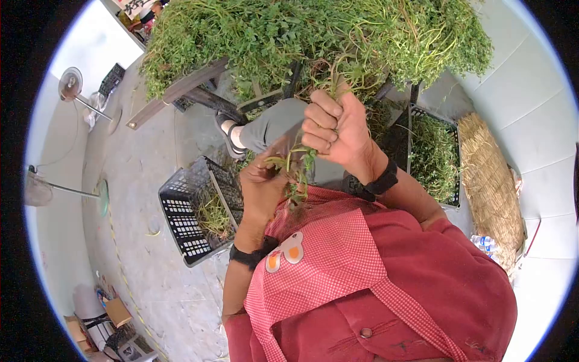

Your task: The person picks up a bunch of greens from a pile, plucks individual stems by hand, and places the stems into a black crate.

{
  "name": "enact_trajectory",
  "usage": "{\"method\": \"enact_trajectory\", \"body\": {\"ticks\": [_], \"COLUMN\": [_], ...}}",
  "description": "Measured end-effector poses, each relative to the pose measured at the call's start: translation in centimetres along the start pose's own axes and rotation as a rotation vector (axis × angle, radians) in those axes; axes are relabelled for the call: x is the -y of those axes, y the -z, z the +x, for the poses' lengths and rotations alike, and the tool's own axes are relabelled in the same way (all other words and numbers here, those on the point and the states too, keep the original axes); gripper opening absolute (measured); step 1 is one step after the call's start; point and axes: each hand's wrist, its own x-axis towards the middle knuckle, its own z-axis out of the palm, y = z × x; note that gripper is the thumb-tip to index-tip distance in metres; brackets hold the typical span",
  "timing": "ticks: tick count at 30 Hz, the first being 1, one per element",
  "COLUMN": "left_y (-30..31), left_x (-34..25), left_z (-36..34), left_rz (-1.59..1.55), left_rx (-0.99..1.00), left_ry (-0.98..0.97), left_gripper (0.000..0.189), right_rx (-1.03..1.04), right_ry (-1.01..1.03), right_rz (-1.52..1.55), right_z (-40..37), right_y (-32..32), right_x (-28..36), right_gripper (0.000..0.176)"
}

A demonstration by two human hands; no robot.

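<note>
Head view: a seated person's two hands meet at frame centre, above a red checked apron (338, 253).
Right hand (335, 130): closed in a tight fist around the stems of a sprig (297, 172), knuckles facing picture left, a black wristband behind it.
Left hand (259, 187): just below and left of the right, curled onto the sprig's leafy part with its back to the camera; fingertips mostly hidden.
Sprig place: centre of frame, between the two hands, its lower leaves just over the apron's top edge.
Sprig axis: long axis runs nearly top to bottom in the frame, leaning slightly left at the bottom. Bare brownish stem ends stick up out of the fist toward the pile; leafy tips point down toward the person's chest.
Pile (301, 36): a big heap of the same greens on a surface across the top of the frame.
Left crate (181, 211): black, on the floor at centre left, a few greens inside.
Right crate (434, 157): black, full of greens, at centre right.
Straw (491, 181): a bundle beside the right crate, at the right edge.
</note>
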Motion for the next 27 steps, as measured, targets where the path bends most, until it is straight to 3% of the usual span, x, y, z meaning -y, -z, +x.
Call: {"method": "enact_trajectory", "body": {"ticks": [2,4,8,10,12,14,15,18,27], "left_y": [-0.4,-0.5,0.0,0.8,2.0,2.9,2.5,2.7,3.6], "left_x": [-0.5,-0.1,-0.5,0.1,0.2,0.6,0.5,0.4,0.8], "left_z": [-0.1,-0.4,-0.1,-0.2,-0.2,-0.2,-0.1,-0.2,-0.5], "left_rz": [0.135,-0.012,-0.079,-0.393,-0.453,-0.581,-0.623,-0.674,-0.665], "left_rx": [0.024,0.003,-0.056,-0.200,-0.184,-0.202,-0.302,-0.340,-0.299], "left_ry": [-0.112,0.000,0.036,0.109,0.091,0.169,0.192,0.219,0.198], "left_gripper": [0.032,0.027,0.022,0.022,0.022,0.022,0.023,0.022,0.025], "right_rx": [-0.025,-0.075,-0.033,-0.363,-0.298,-0.442,-0.445,-0.377,-0.369], "right_ry": [-0.007,-0.018,-0.047,0.106,0.159,0.190,0.198,0.212,0.279], "right_rz": [-0.008,0.007,0.009,0.058,0.074,-0.003,-0.006,0.047,-0.107], "right_z": [0.0,0.1,0.2,0.3,0.3,0.3,0.2,-0.1,-1.1], "right_y": [0.1,0.6,1.5,0.9,2.4,2.7,3.1,4.5,6.5], "right_x": [-0.2,-0.7,-1.3,-1.3,-0.6,0.1,0.3,0.7,3.7], "right_gripper": [0.052,0.052,0.049,0.049,0.051,0.048,0.048,0.041,0.034]}}
